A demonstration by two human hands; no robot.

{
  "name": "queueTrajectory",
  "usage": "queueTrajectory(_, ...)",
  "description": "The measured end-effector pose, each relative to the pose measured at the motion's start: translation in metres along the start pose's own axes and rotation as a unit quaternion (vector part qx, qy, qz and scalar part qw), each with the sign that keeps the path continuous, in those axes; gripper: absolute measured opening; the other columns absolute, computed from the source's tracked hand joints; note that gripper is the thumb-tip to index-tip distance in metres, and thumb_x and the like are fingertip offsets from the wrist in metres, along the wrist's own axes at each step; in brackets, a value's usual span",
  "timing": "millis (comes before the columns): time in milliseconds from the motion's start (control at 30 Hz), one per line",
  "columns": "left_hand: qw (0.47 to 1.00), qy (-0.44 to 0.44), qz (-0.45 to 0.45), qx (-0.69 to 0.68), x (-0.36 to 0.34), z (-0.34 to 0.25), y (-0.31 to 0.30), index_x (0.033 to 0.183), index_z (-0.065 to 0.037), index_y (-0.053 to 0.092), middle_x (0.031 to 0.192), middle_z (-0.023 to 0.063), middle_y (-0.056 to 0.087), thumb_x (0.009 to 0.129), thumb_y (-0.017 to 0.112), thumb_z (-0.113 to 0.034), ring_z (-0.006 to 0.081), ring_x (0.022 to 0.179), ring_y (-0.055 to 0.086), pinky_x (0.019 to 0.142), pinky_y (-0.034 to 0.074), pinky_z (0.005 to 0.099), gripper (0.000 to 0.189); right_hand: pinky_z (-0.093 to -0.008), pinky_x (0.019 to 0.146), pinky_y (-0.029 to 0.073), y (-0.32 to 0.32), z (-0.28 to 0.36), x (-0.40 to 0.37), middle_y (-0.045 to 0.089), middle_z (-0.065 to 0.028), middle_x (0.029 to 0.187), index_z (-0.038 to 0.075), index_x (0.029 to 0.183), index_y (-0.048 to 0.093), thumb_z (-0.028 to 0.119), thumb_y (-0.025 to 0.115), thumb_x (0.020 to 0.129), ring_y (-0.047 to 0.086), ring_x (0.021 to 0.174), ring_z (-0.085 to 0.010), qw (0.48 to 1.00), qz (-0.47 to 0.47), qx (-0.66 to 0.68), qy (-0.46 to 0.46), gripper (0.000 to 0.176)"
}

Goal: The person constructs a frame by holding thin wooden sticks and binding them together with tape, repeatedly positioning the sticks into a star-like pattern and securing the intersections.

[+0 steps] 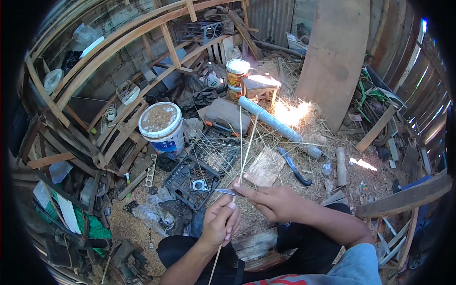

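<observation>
My left hand (pixel 220 222) is closed around a thin pale strip (pixel 215 264) that runs down past my wrist. Just above it, my right hand (pixel 270 202) is closed on a small knife, whose blade (pixel 227 191) points left across the strip. Beyond the blade the strip divides into two lengths (pixel 247 152) that spread upward toward a blue-grey pipe (pixel 270 118). The knife's handle is hidden in my right hand. On the ground past my hands lie a flat wooden block (pixel 266 166) and a curved machete (pixel 294 167).
A white bucket (pixel 161 127) stands left of a grey case (pixel 227 115). Nearer is an open black tray (pixel 192 182). A small stool (pixel 260 83) and paint cans (pixel 237 72) are farther back. Wooden frames line the left; a tall board (pixel 335 61) leans at the back.
</observation>
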State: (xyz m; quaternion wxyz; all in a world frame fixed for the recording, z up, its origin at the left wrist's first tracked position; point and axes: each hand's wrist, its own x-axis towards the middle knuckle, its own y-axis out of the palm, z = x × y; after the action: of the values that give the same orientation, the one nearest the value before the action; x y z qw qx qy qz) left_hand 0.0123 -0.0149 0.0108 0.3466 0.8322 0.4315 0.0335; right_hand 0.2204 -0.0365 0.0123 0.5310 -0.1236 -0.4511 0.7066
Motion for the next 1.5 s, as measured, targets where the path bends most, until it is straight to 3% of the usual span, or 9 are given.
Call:
queueTrajectory(267,0.997,0.020,0.041,0.061,-0.004,0.004,0.000,0.151,-0.004,0.026,0.047,-0.0034,0.034,0.099,0.039,-0.010,0.0052,0.033,0.030,0.033,0.029,0.0197,0.054,-0.0348,0.056,0.049,-0.017,-0.030,0.007,0.055,-0.0112,0.068,0.013,0.144,0.045,0.004,0.054,0.090,0.057,0.054,-0.0236,0.988,-0.149,-0.016,0.031,0.056)
queueTrajectory(367,0.995,0.005,0.075,0.071,-0.005,0.008,-0.002,0.151,-0.005,0.026,0.047,-0.0030,0.035,0.099,0.039,-0.011,0.0053,0.034,0.030,0.035,0.029,0.0199,0.054,-0.0337,0.063,0.050,-0.047,-0.052,0.007,0.065,-0.0131,0.080,0.014,0.147,0.040,0.014,0.047,0.098,0.062,0.064,-0.0235,0.968,-0.143,0.038,0.201,0.050)
queueTrajectory(467,0.990,0.024,0.103,0.098,-0.007,0.011,-0.002,0.152,-0.005,0.025,0.048,-0.0029,0.036,0.099,0.039,-0.011,0.0053,0.034,0.031,0.037,0.030,0.0202,0.055,-0.0250,0.051,0.038,-0.053,-0.120,0.001,0.042,0.0035,0.064,0.006,0.145,0.042,0.013,0.046,0.101,0.040,0.055,-0.0063,0.939,-0.281,0.033,0.197,0.045)
queueTrajectory(567,0.991,0.033,0.085,0.095,-0.006,0.008,-0.003,0.152,-0.004,0.023,0.051,-0.0038,0.038,0.101,0.037,-0.009,0.0053,0.039,0.033,0.043,0.033,0.0202,0.054,-0.0323,0.071,0.050,-0.063,-0.100,0.001,0.068,-0.0085,0.086,0.003,0.145,0.041,0.016,0.042,0.102,0.060,0.069,-0.0188,0.913,-0.270,0.118,0.282,0.044)
queueTrajectory(1033,0.997,-0.025,-0.009,-0.066,-0.007,0.004,-0.007,0.146,-0.005,0.034,0.048,-0.0018,0.033,0.099,0.040,-0.011,0.0074,0.033,0.028,0.034,0.025,0.0222,0.048,-0.0323,0.046,0.048,0.005,0.007,-0.003,0.053,-0.0043,0.065,0.018,0.145,0.044,0.010,0.064,0.083,0.058,0.054,-0.0202,0.997,-0.013,-0.051,-0.061,0.066)
queueTrajectory(1133,0.994,-0.037,0.016,-0.102,-0.006,0.000,-0.004,0.103,-0.009,0.041,0.048,-0.0024,0.033,0.101,0.040,-0.011,0.0069,0.033,0.027,0.034,0.024,0.0215,0.004,-0.0314,0.043,0.046,0.002,0.004,-0.003,0.053,-0.0031,0.065,0.019,0.146,0.044,0.011,0.064,0.083,0.057,0.052,-0.0185,0.995,-0.015,-0.086,-0.045,0.066)
queueTrajectory(1167,0.992,-0.040,0.029,-0.115,-0.005,-0.002,-0.004,0.082,-0.010,0.044,0.048,-0.0026,0.033,0.102,0.040,-0.011,0.0066,0.033,0.026,0.034,0.024,0.0211,0.020,-0.0311,0.043,0.045,0.002,0.005,-0.002,0.053,-0.0028,0.064,0.019,0.146,0.044,0.011,0.064,0.084,0.057,0.052,-0.0180,0.994,-0.014,-0.098,-0.039,0.065)
queueTrajectory(1367,0.992,-0.035,0.046,-0.114,-0.005,-0.002,-0.001,0.150,-0.006,0.028,0.048,-0.0029,0.031,0.099,0.037,-0.009,0.0064,0.032,0.026,0.032,0.027,0.0199,0.052,-0.0390,0.048,0.048,0.000,-0.007,0.000,0.055,-0.0097,0.065,0.026,0.148,0.038,0.013,0.055,0.089,0.058,0.053,-0.0269,0.992,-0.062,-0.109,0.031,0.063)
queueTrajectory(1500,0.992,-0.071,0.062,-0.087,-0.007,0.004,0.000,0.152,-0.006,0.025,0.046,-0.0029,0.030,0.098,0.037,-0.009,0.0064,0.032,0.027,0.033,0.027,0.0199,0.055,-0.0347,0.055,0.048,-0.024,-0.041,0.012,0.060,-0.0155,0.074,0.013,0.142,0.048,0.005,0.057,0.089,0.057,0.053,-0.0260,0.974,-0.203,-0.080,0.059,0.054)
